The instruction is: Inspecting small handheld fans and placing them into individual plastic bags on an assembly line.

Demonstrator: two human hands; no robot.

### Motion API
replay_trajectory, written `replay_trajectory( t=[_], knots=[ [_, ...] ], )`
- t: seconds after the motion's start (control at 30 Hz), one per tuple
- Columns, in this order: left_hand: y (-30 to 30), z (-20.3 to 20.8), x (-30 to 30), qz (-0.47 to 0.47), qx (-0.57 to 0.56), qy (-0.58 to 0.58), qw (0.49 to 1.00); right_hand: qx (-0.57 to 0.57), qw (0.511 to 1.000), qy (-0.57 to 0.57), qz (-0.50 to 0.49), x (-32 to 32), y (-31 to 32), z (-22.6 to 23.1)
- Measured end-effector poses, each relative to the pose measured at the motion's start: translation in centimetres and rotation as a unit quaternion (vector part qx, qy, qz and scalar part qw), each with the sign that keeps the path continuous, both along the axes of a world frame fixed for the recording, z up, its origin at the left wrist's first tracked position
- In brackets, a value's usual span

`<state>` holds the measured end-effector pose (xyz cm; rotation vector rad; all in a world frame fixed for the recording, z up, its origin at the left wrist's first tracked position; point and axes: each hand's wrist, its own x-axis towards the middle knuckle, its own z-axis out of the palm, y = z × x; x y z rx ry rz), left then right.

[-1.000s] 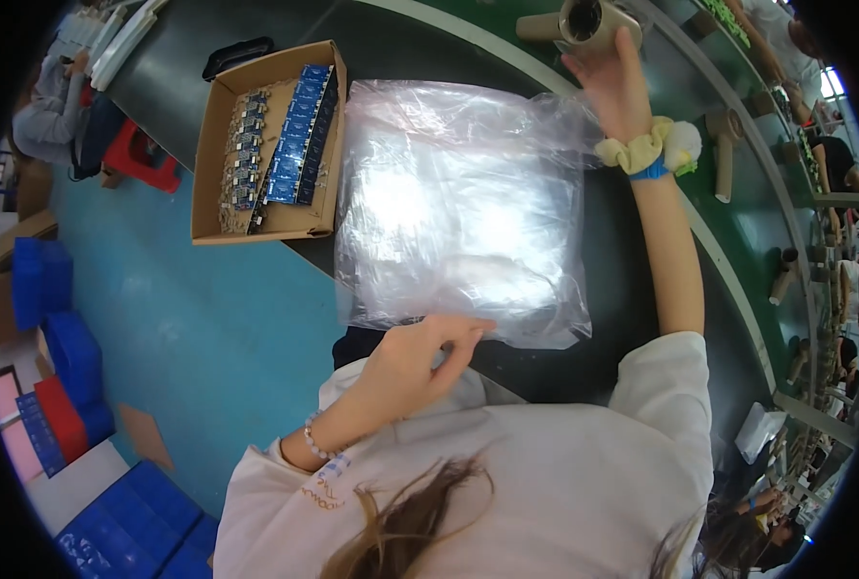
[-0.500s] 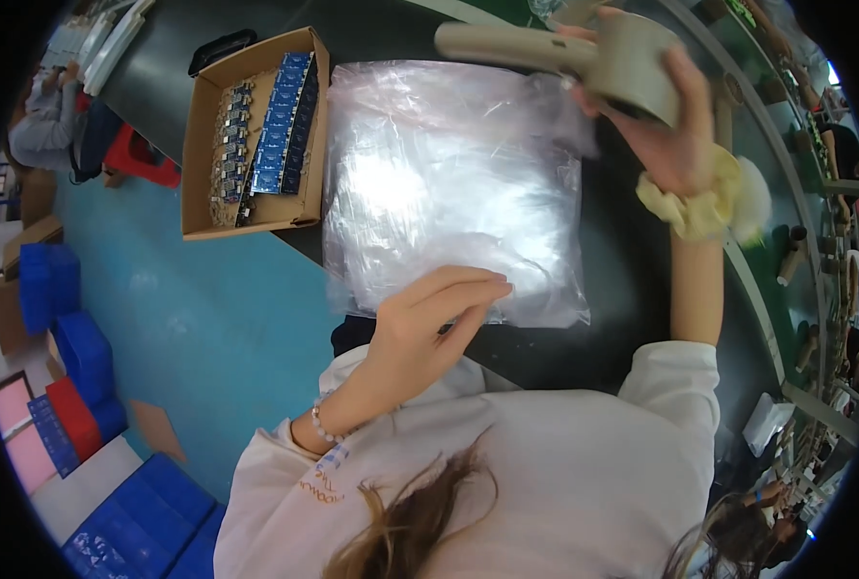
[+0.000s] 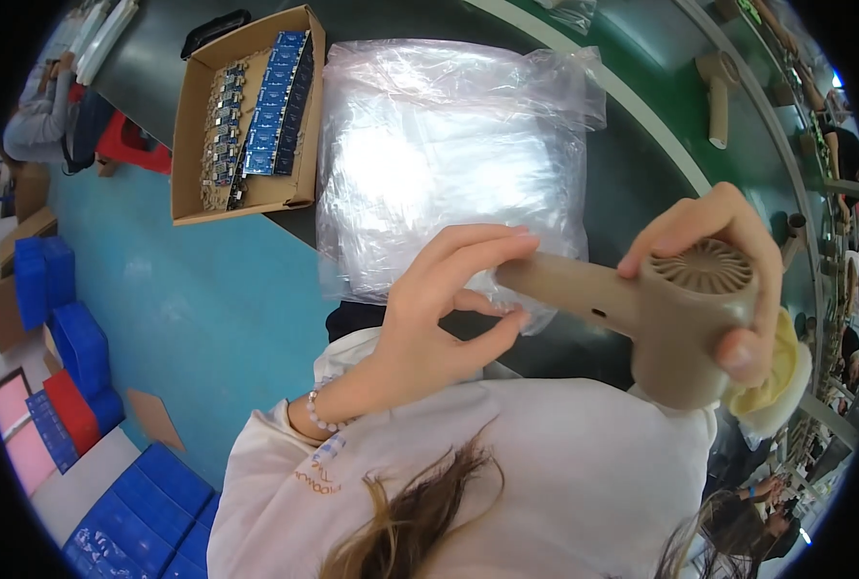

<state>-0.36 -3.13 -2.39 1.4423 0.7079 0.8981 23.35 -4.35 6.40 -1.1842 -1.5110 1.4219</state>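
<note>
My right hand (image 3: 728, 265) grips the wide head of a beige hair-dryer-shaped handheld device (image 3: 685, 338), with its finned round grille facing up. The device's handle extends left toward my left hand (image 3: 439, 309). That hand is curved with thumb and fingers apart. Its upper fingertips overlap the handle's end and its thumb lies below it; whether they press on it I cannot tell. Beyond my hands, a stack of clear plastic bags (image 3: 458, 164) lies on the dark table.
A cardboard box (image 3: 315, 125) with blue circuit boards (image 3: 280, 106) stands left of the bags. At right, past a pale rail, another beige device (image 3: 718, 96) lies on a green conveyor (image 3: 661, 87). Blue bins (image 3: 82, 352) stand on the floor; a seated person (image 3: 43, 130) is at far left.
My right hand has brought the device down and nearer, its handle now reaching my left hand. The left hand's fingers have spread apart. A similar device now shows on the conveyor.
</note>
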Motion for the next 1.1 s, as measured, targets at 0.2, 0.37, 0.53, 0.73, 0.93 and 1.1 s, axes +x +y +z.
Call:
replay_trajectory(
  t=[0.2,0.37,0.53,0.73,0.93,1.1],
  knots=[
    [-0.3,-0.3,0.4,-0.049,0.031,-0.042,0.997,-0.089,0.993,-0.08,-0.025,-1.7,-0.7,0.9],
    [-0.7,0.3,1.1,-0.053,0.034,-0.068,0.996,-0.109,0.994,0.022,-0.022,-2.2,-0.9,0.7],
    [-0.8,0.8,1.7,0.0,0.08,-0.136,0.987,-0.154,0.986,0.054,-0.024,-2.9,-1.0,0.8],
    [-0.5,0.5,1.1,-0.056,0.151,-0.156,0.975,-0.143,0.987,0.062,0.03,-1.8,-1.4,0.8],
    [-0.3,0.6,1.1,-0.082,0.148,-0.16,0.973,-0.061,0.995,-0.055,0.061,-1.6,-1.2,0.7],
    [-0.1,1.0,1.8,-0.076,0.145,-0.166,0.972,0.051,0.978,-0.201,-0.02,-2.4,-2.3,0.9]
  ],
)
